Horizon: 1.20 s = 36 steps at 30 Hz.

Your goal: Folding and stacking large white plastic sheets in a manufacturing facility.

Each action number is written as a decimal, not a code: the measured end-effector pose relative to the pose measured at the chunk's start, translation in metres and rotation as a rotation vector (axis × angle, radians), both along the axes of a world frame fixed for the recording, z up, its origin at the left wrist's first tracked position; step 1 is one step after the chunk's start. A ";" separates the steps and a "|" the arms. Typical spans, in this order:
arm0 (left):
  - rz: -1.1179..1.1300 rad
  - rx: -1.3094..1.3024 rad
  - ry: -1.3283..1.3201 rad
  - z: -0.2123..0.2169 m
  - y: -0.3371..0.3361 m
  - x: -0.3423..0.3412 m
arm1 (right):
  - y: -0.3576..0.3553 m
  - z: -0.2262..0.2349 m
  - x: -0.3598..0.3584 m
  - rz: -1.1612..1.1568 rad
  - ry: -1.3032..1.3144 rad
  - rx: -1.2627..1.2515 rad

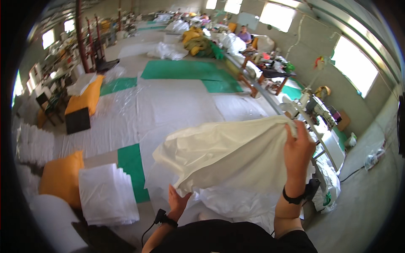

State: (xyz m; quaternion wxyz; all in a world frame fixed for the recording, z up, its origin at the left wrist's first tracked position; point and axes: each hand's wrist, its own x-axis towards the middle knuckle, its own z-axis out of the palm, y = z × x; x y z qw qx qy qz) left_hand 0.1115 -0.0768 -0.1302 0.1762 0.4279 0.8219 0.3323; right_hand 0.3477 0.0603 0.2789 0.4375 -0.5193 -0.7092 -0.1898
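Note:
A large white cloth [228,147] stretches in the air between my two hands, its far side billowing. Raised on the right, my right hand [298,141] pinches one upper corner of it. Lower and nearer my body, my left hand [179,200] grips another corner at the cloth's lower left. Beneath the cloth lies a heap of white, thin sheeting [232,201], partly covered by it. To the left of my left hand stands a neat stack of folded white cloths [105,194].
An orange sack [63,177] lies beside the stack, with another orange sack [86,99] farther back. Green mats [177,69] and pale sheets cover the floor. Along the right run a metal rail [253,82] and sewing machines [314,103]. A person [244,34] sits at the far right.

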 end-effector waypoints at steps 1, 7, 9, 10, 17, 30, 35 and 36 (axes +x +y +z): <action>0.046 0.051 -0.135 -0.017 0.006 0.000 | -0.003 0.002 -0.003 0.073 -0.005 0.065; -0.120 -0.112 -0.394 -0.106 0.027 -0.009 | -0.002 0.013 0.010 0.156 0.032 0.100; -0.306 0.070 -0.170 -0.111 0.032 0.003 | 0.002 0.011 0.020 0.169 0.036 0.065; -0.176 0.099 -0.260 -0.102 0.031 0.016 | 0.003 0.009 0.027 0.155 0.037 0.072; -0.454 0.153 -0.250 -0.113 0.036 0.017 | 0.003 0.005 0.051 0.202 0.066 0.046; 0.260 0.789 0.474 0.139 -0.036 -0.157 | 0.062 -0.046 0.123 0.319 0.082 0.183; -0.501 -0.390 -0.167 0.057 -0.156 -0.148 | 0.045 -0.051 0.110 0.436 0.192 0.206; -0.431 -0.394 -0.419 0.060 -0.179 -0.135 | 0.040 -0.050 0.103 0.475 0.092 0.207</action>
